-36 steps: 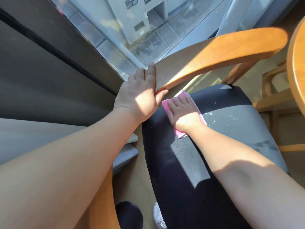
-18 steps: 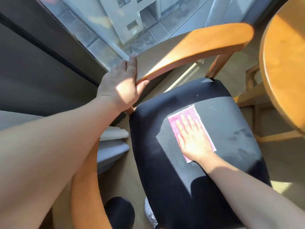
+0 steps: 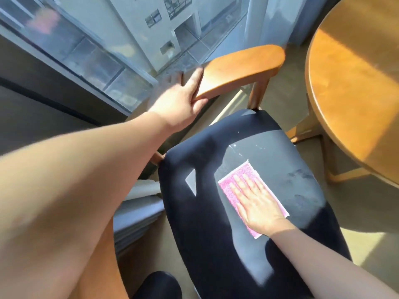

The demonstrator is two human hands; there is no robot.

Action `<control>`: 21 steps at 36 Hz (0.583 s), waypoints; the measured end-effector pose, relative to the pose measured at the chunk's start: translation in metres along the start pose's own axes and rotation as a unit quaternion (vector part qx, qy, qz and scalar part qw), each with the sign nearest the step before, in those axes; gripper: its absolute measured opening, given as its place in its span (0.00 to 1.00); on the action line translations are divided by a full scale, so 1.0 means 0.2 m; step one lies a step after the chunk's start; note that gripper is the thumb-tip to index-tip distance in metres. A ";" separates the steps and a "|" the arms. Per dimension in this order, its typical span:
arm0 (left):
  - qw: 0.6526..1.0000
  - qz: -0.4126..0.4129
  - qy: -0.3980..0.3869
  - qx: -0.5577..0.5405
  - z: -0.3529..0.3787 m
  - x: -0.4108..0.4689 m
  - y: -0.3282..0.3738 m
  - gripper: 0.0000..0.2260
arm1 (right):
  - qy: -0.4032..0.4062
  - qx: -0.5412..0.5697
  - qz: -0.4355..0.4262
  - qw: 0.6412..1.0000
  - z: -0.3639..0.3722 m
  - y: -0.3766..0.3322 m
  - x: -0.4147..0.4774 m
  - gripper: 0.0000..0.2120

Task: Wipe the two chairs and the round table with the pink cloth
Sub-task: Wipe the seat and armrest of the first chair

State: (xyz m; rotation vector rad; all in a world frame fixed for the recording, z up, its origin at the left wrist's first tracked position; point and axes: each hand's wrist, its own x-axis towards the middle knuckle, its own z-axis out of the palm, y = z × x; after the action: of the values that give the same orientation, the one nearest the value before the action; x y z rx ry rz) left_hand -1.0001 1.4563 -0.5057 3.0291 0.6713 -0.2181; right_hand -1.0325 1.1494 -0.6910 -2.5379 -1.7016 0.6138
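Observation:
The chair has a dark padded seat [image 3: 216,244] and a curved orange wooden rail [image 3: 241,67]. The pink cloth [image 3: 245,171] lies flat on the sunlit middle of the seat. My right hand [image 3: 257,203] presses on it with straight, spread fingers and covers most of it. My left hand [image 3: 179,104] grips the rail near its bend, fingers over the top and thumb underneath; it is blurred. White specks and dull smudges show on the seat beyond and to the right of the cloth. The round wooden table [image 3: 356,83] stands at the right.
A large window [image 3: 129,39] runs close behind the chair's rail. Stacked grey-white slabs [image 3: 138,212] lie on the floor left of the seat. A wooden frame [image 3: 306,126] sits under the table's edge. A dark shoe [image 3: 159,283] is near the bottom.
My right hand has slid the pink cloth from the back of the seat, under the rail, toward the middle and front. My left hand has stayed on the rail.

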 end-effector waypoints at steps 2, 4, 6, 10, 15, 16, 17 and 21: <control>1.000 -0.003 0.000 0.004 0.02 0.02 0.00 0.30 | 0.022 -0.002 -0.006 1.000 0.01 0.00 0.01 0.27; 1.000 -0.007 -0.004 -0.003 0.04 0.02 -0.03 0.30 | 0.031 -0.001 -0.001 1.000 0.00 -0.01 0.03 0.27; 1.000 -0.007 -0.003 -0.005 0.04 0.02 -0.02 0.30 | 0.035 -0.006 -0.007 0.999 -0.01 0.00 0.09 0.27; 1.000 -0.005 0.003 0.010 0.02 0.02 -0.01 0.29 | 0.014 -0.013 0.007 1.000 -0.07 0.01 0.30 0.27; 1.000 -0.005 -0.001 0.016 0.03 0.02 -0.01 0.29 | -0.030 -0.039 0.017 0.999 -0.21 0.01 0.57 0.31; 1.000 -0.003 -0.004 0.016 0.03 0.02 -0.01 0.30 | -0.028 -0.046 0.017 0.998 -0.23 0.01 0.62 0.31; 1.000 -0.002 -0.004 0.017 0.04 0.02 -0.02 0.30 | -0.020 -0.049 0.019 0.998 -0.24 0.02 0.67 0.31; 1.000 0.002 -0.007 0.001 0.06 0.03 -0.03 0.30 | 0.005 -0.052 0.033 0.998 -0.29 0.03 0.86 0.29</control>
State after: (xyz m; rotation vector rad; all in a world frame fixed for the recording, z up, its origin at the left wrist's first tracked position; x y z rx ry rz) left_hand -0.9992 1.4640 -0.5186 3.0271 0.6659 -0.2385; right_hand -0.9511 1.3117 -0.6926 -2.6720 -1.6965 0.5275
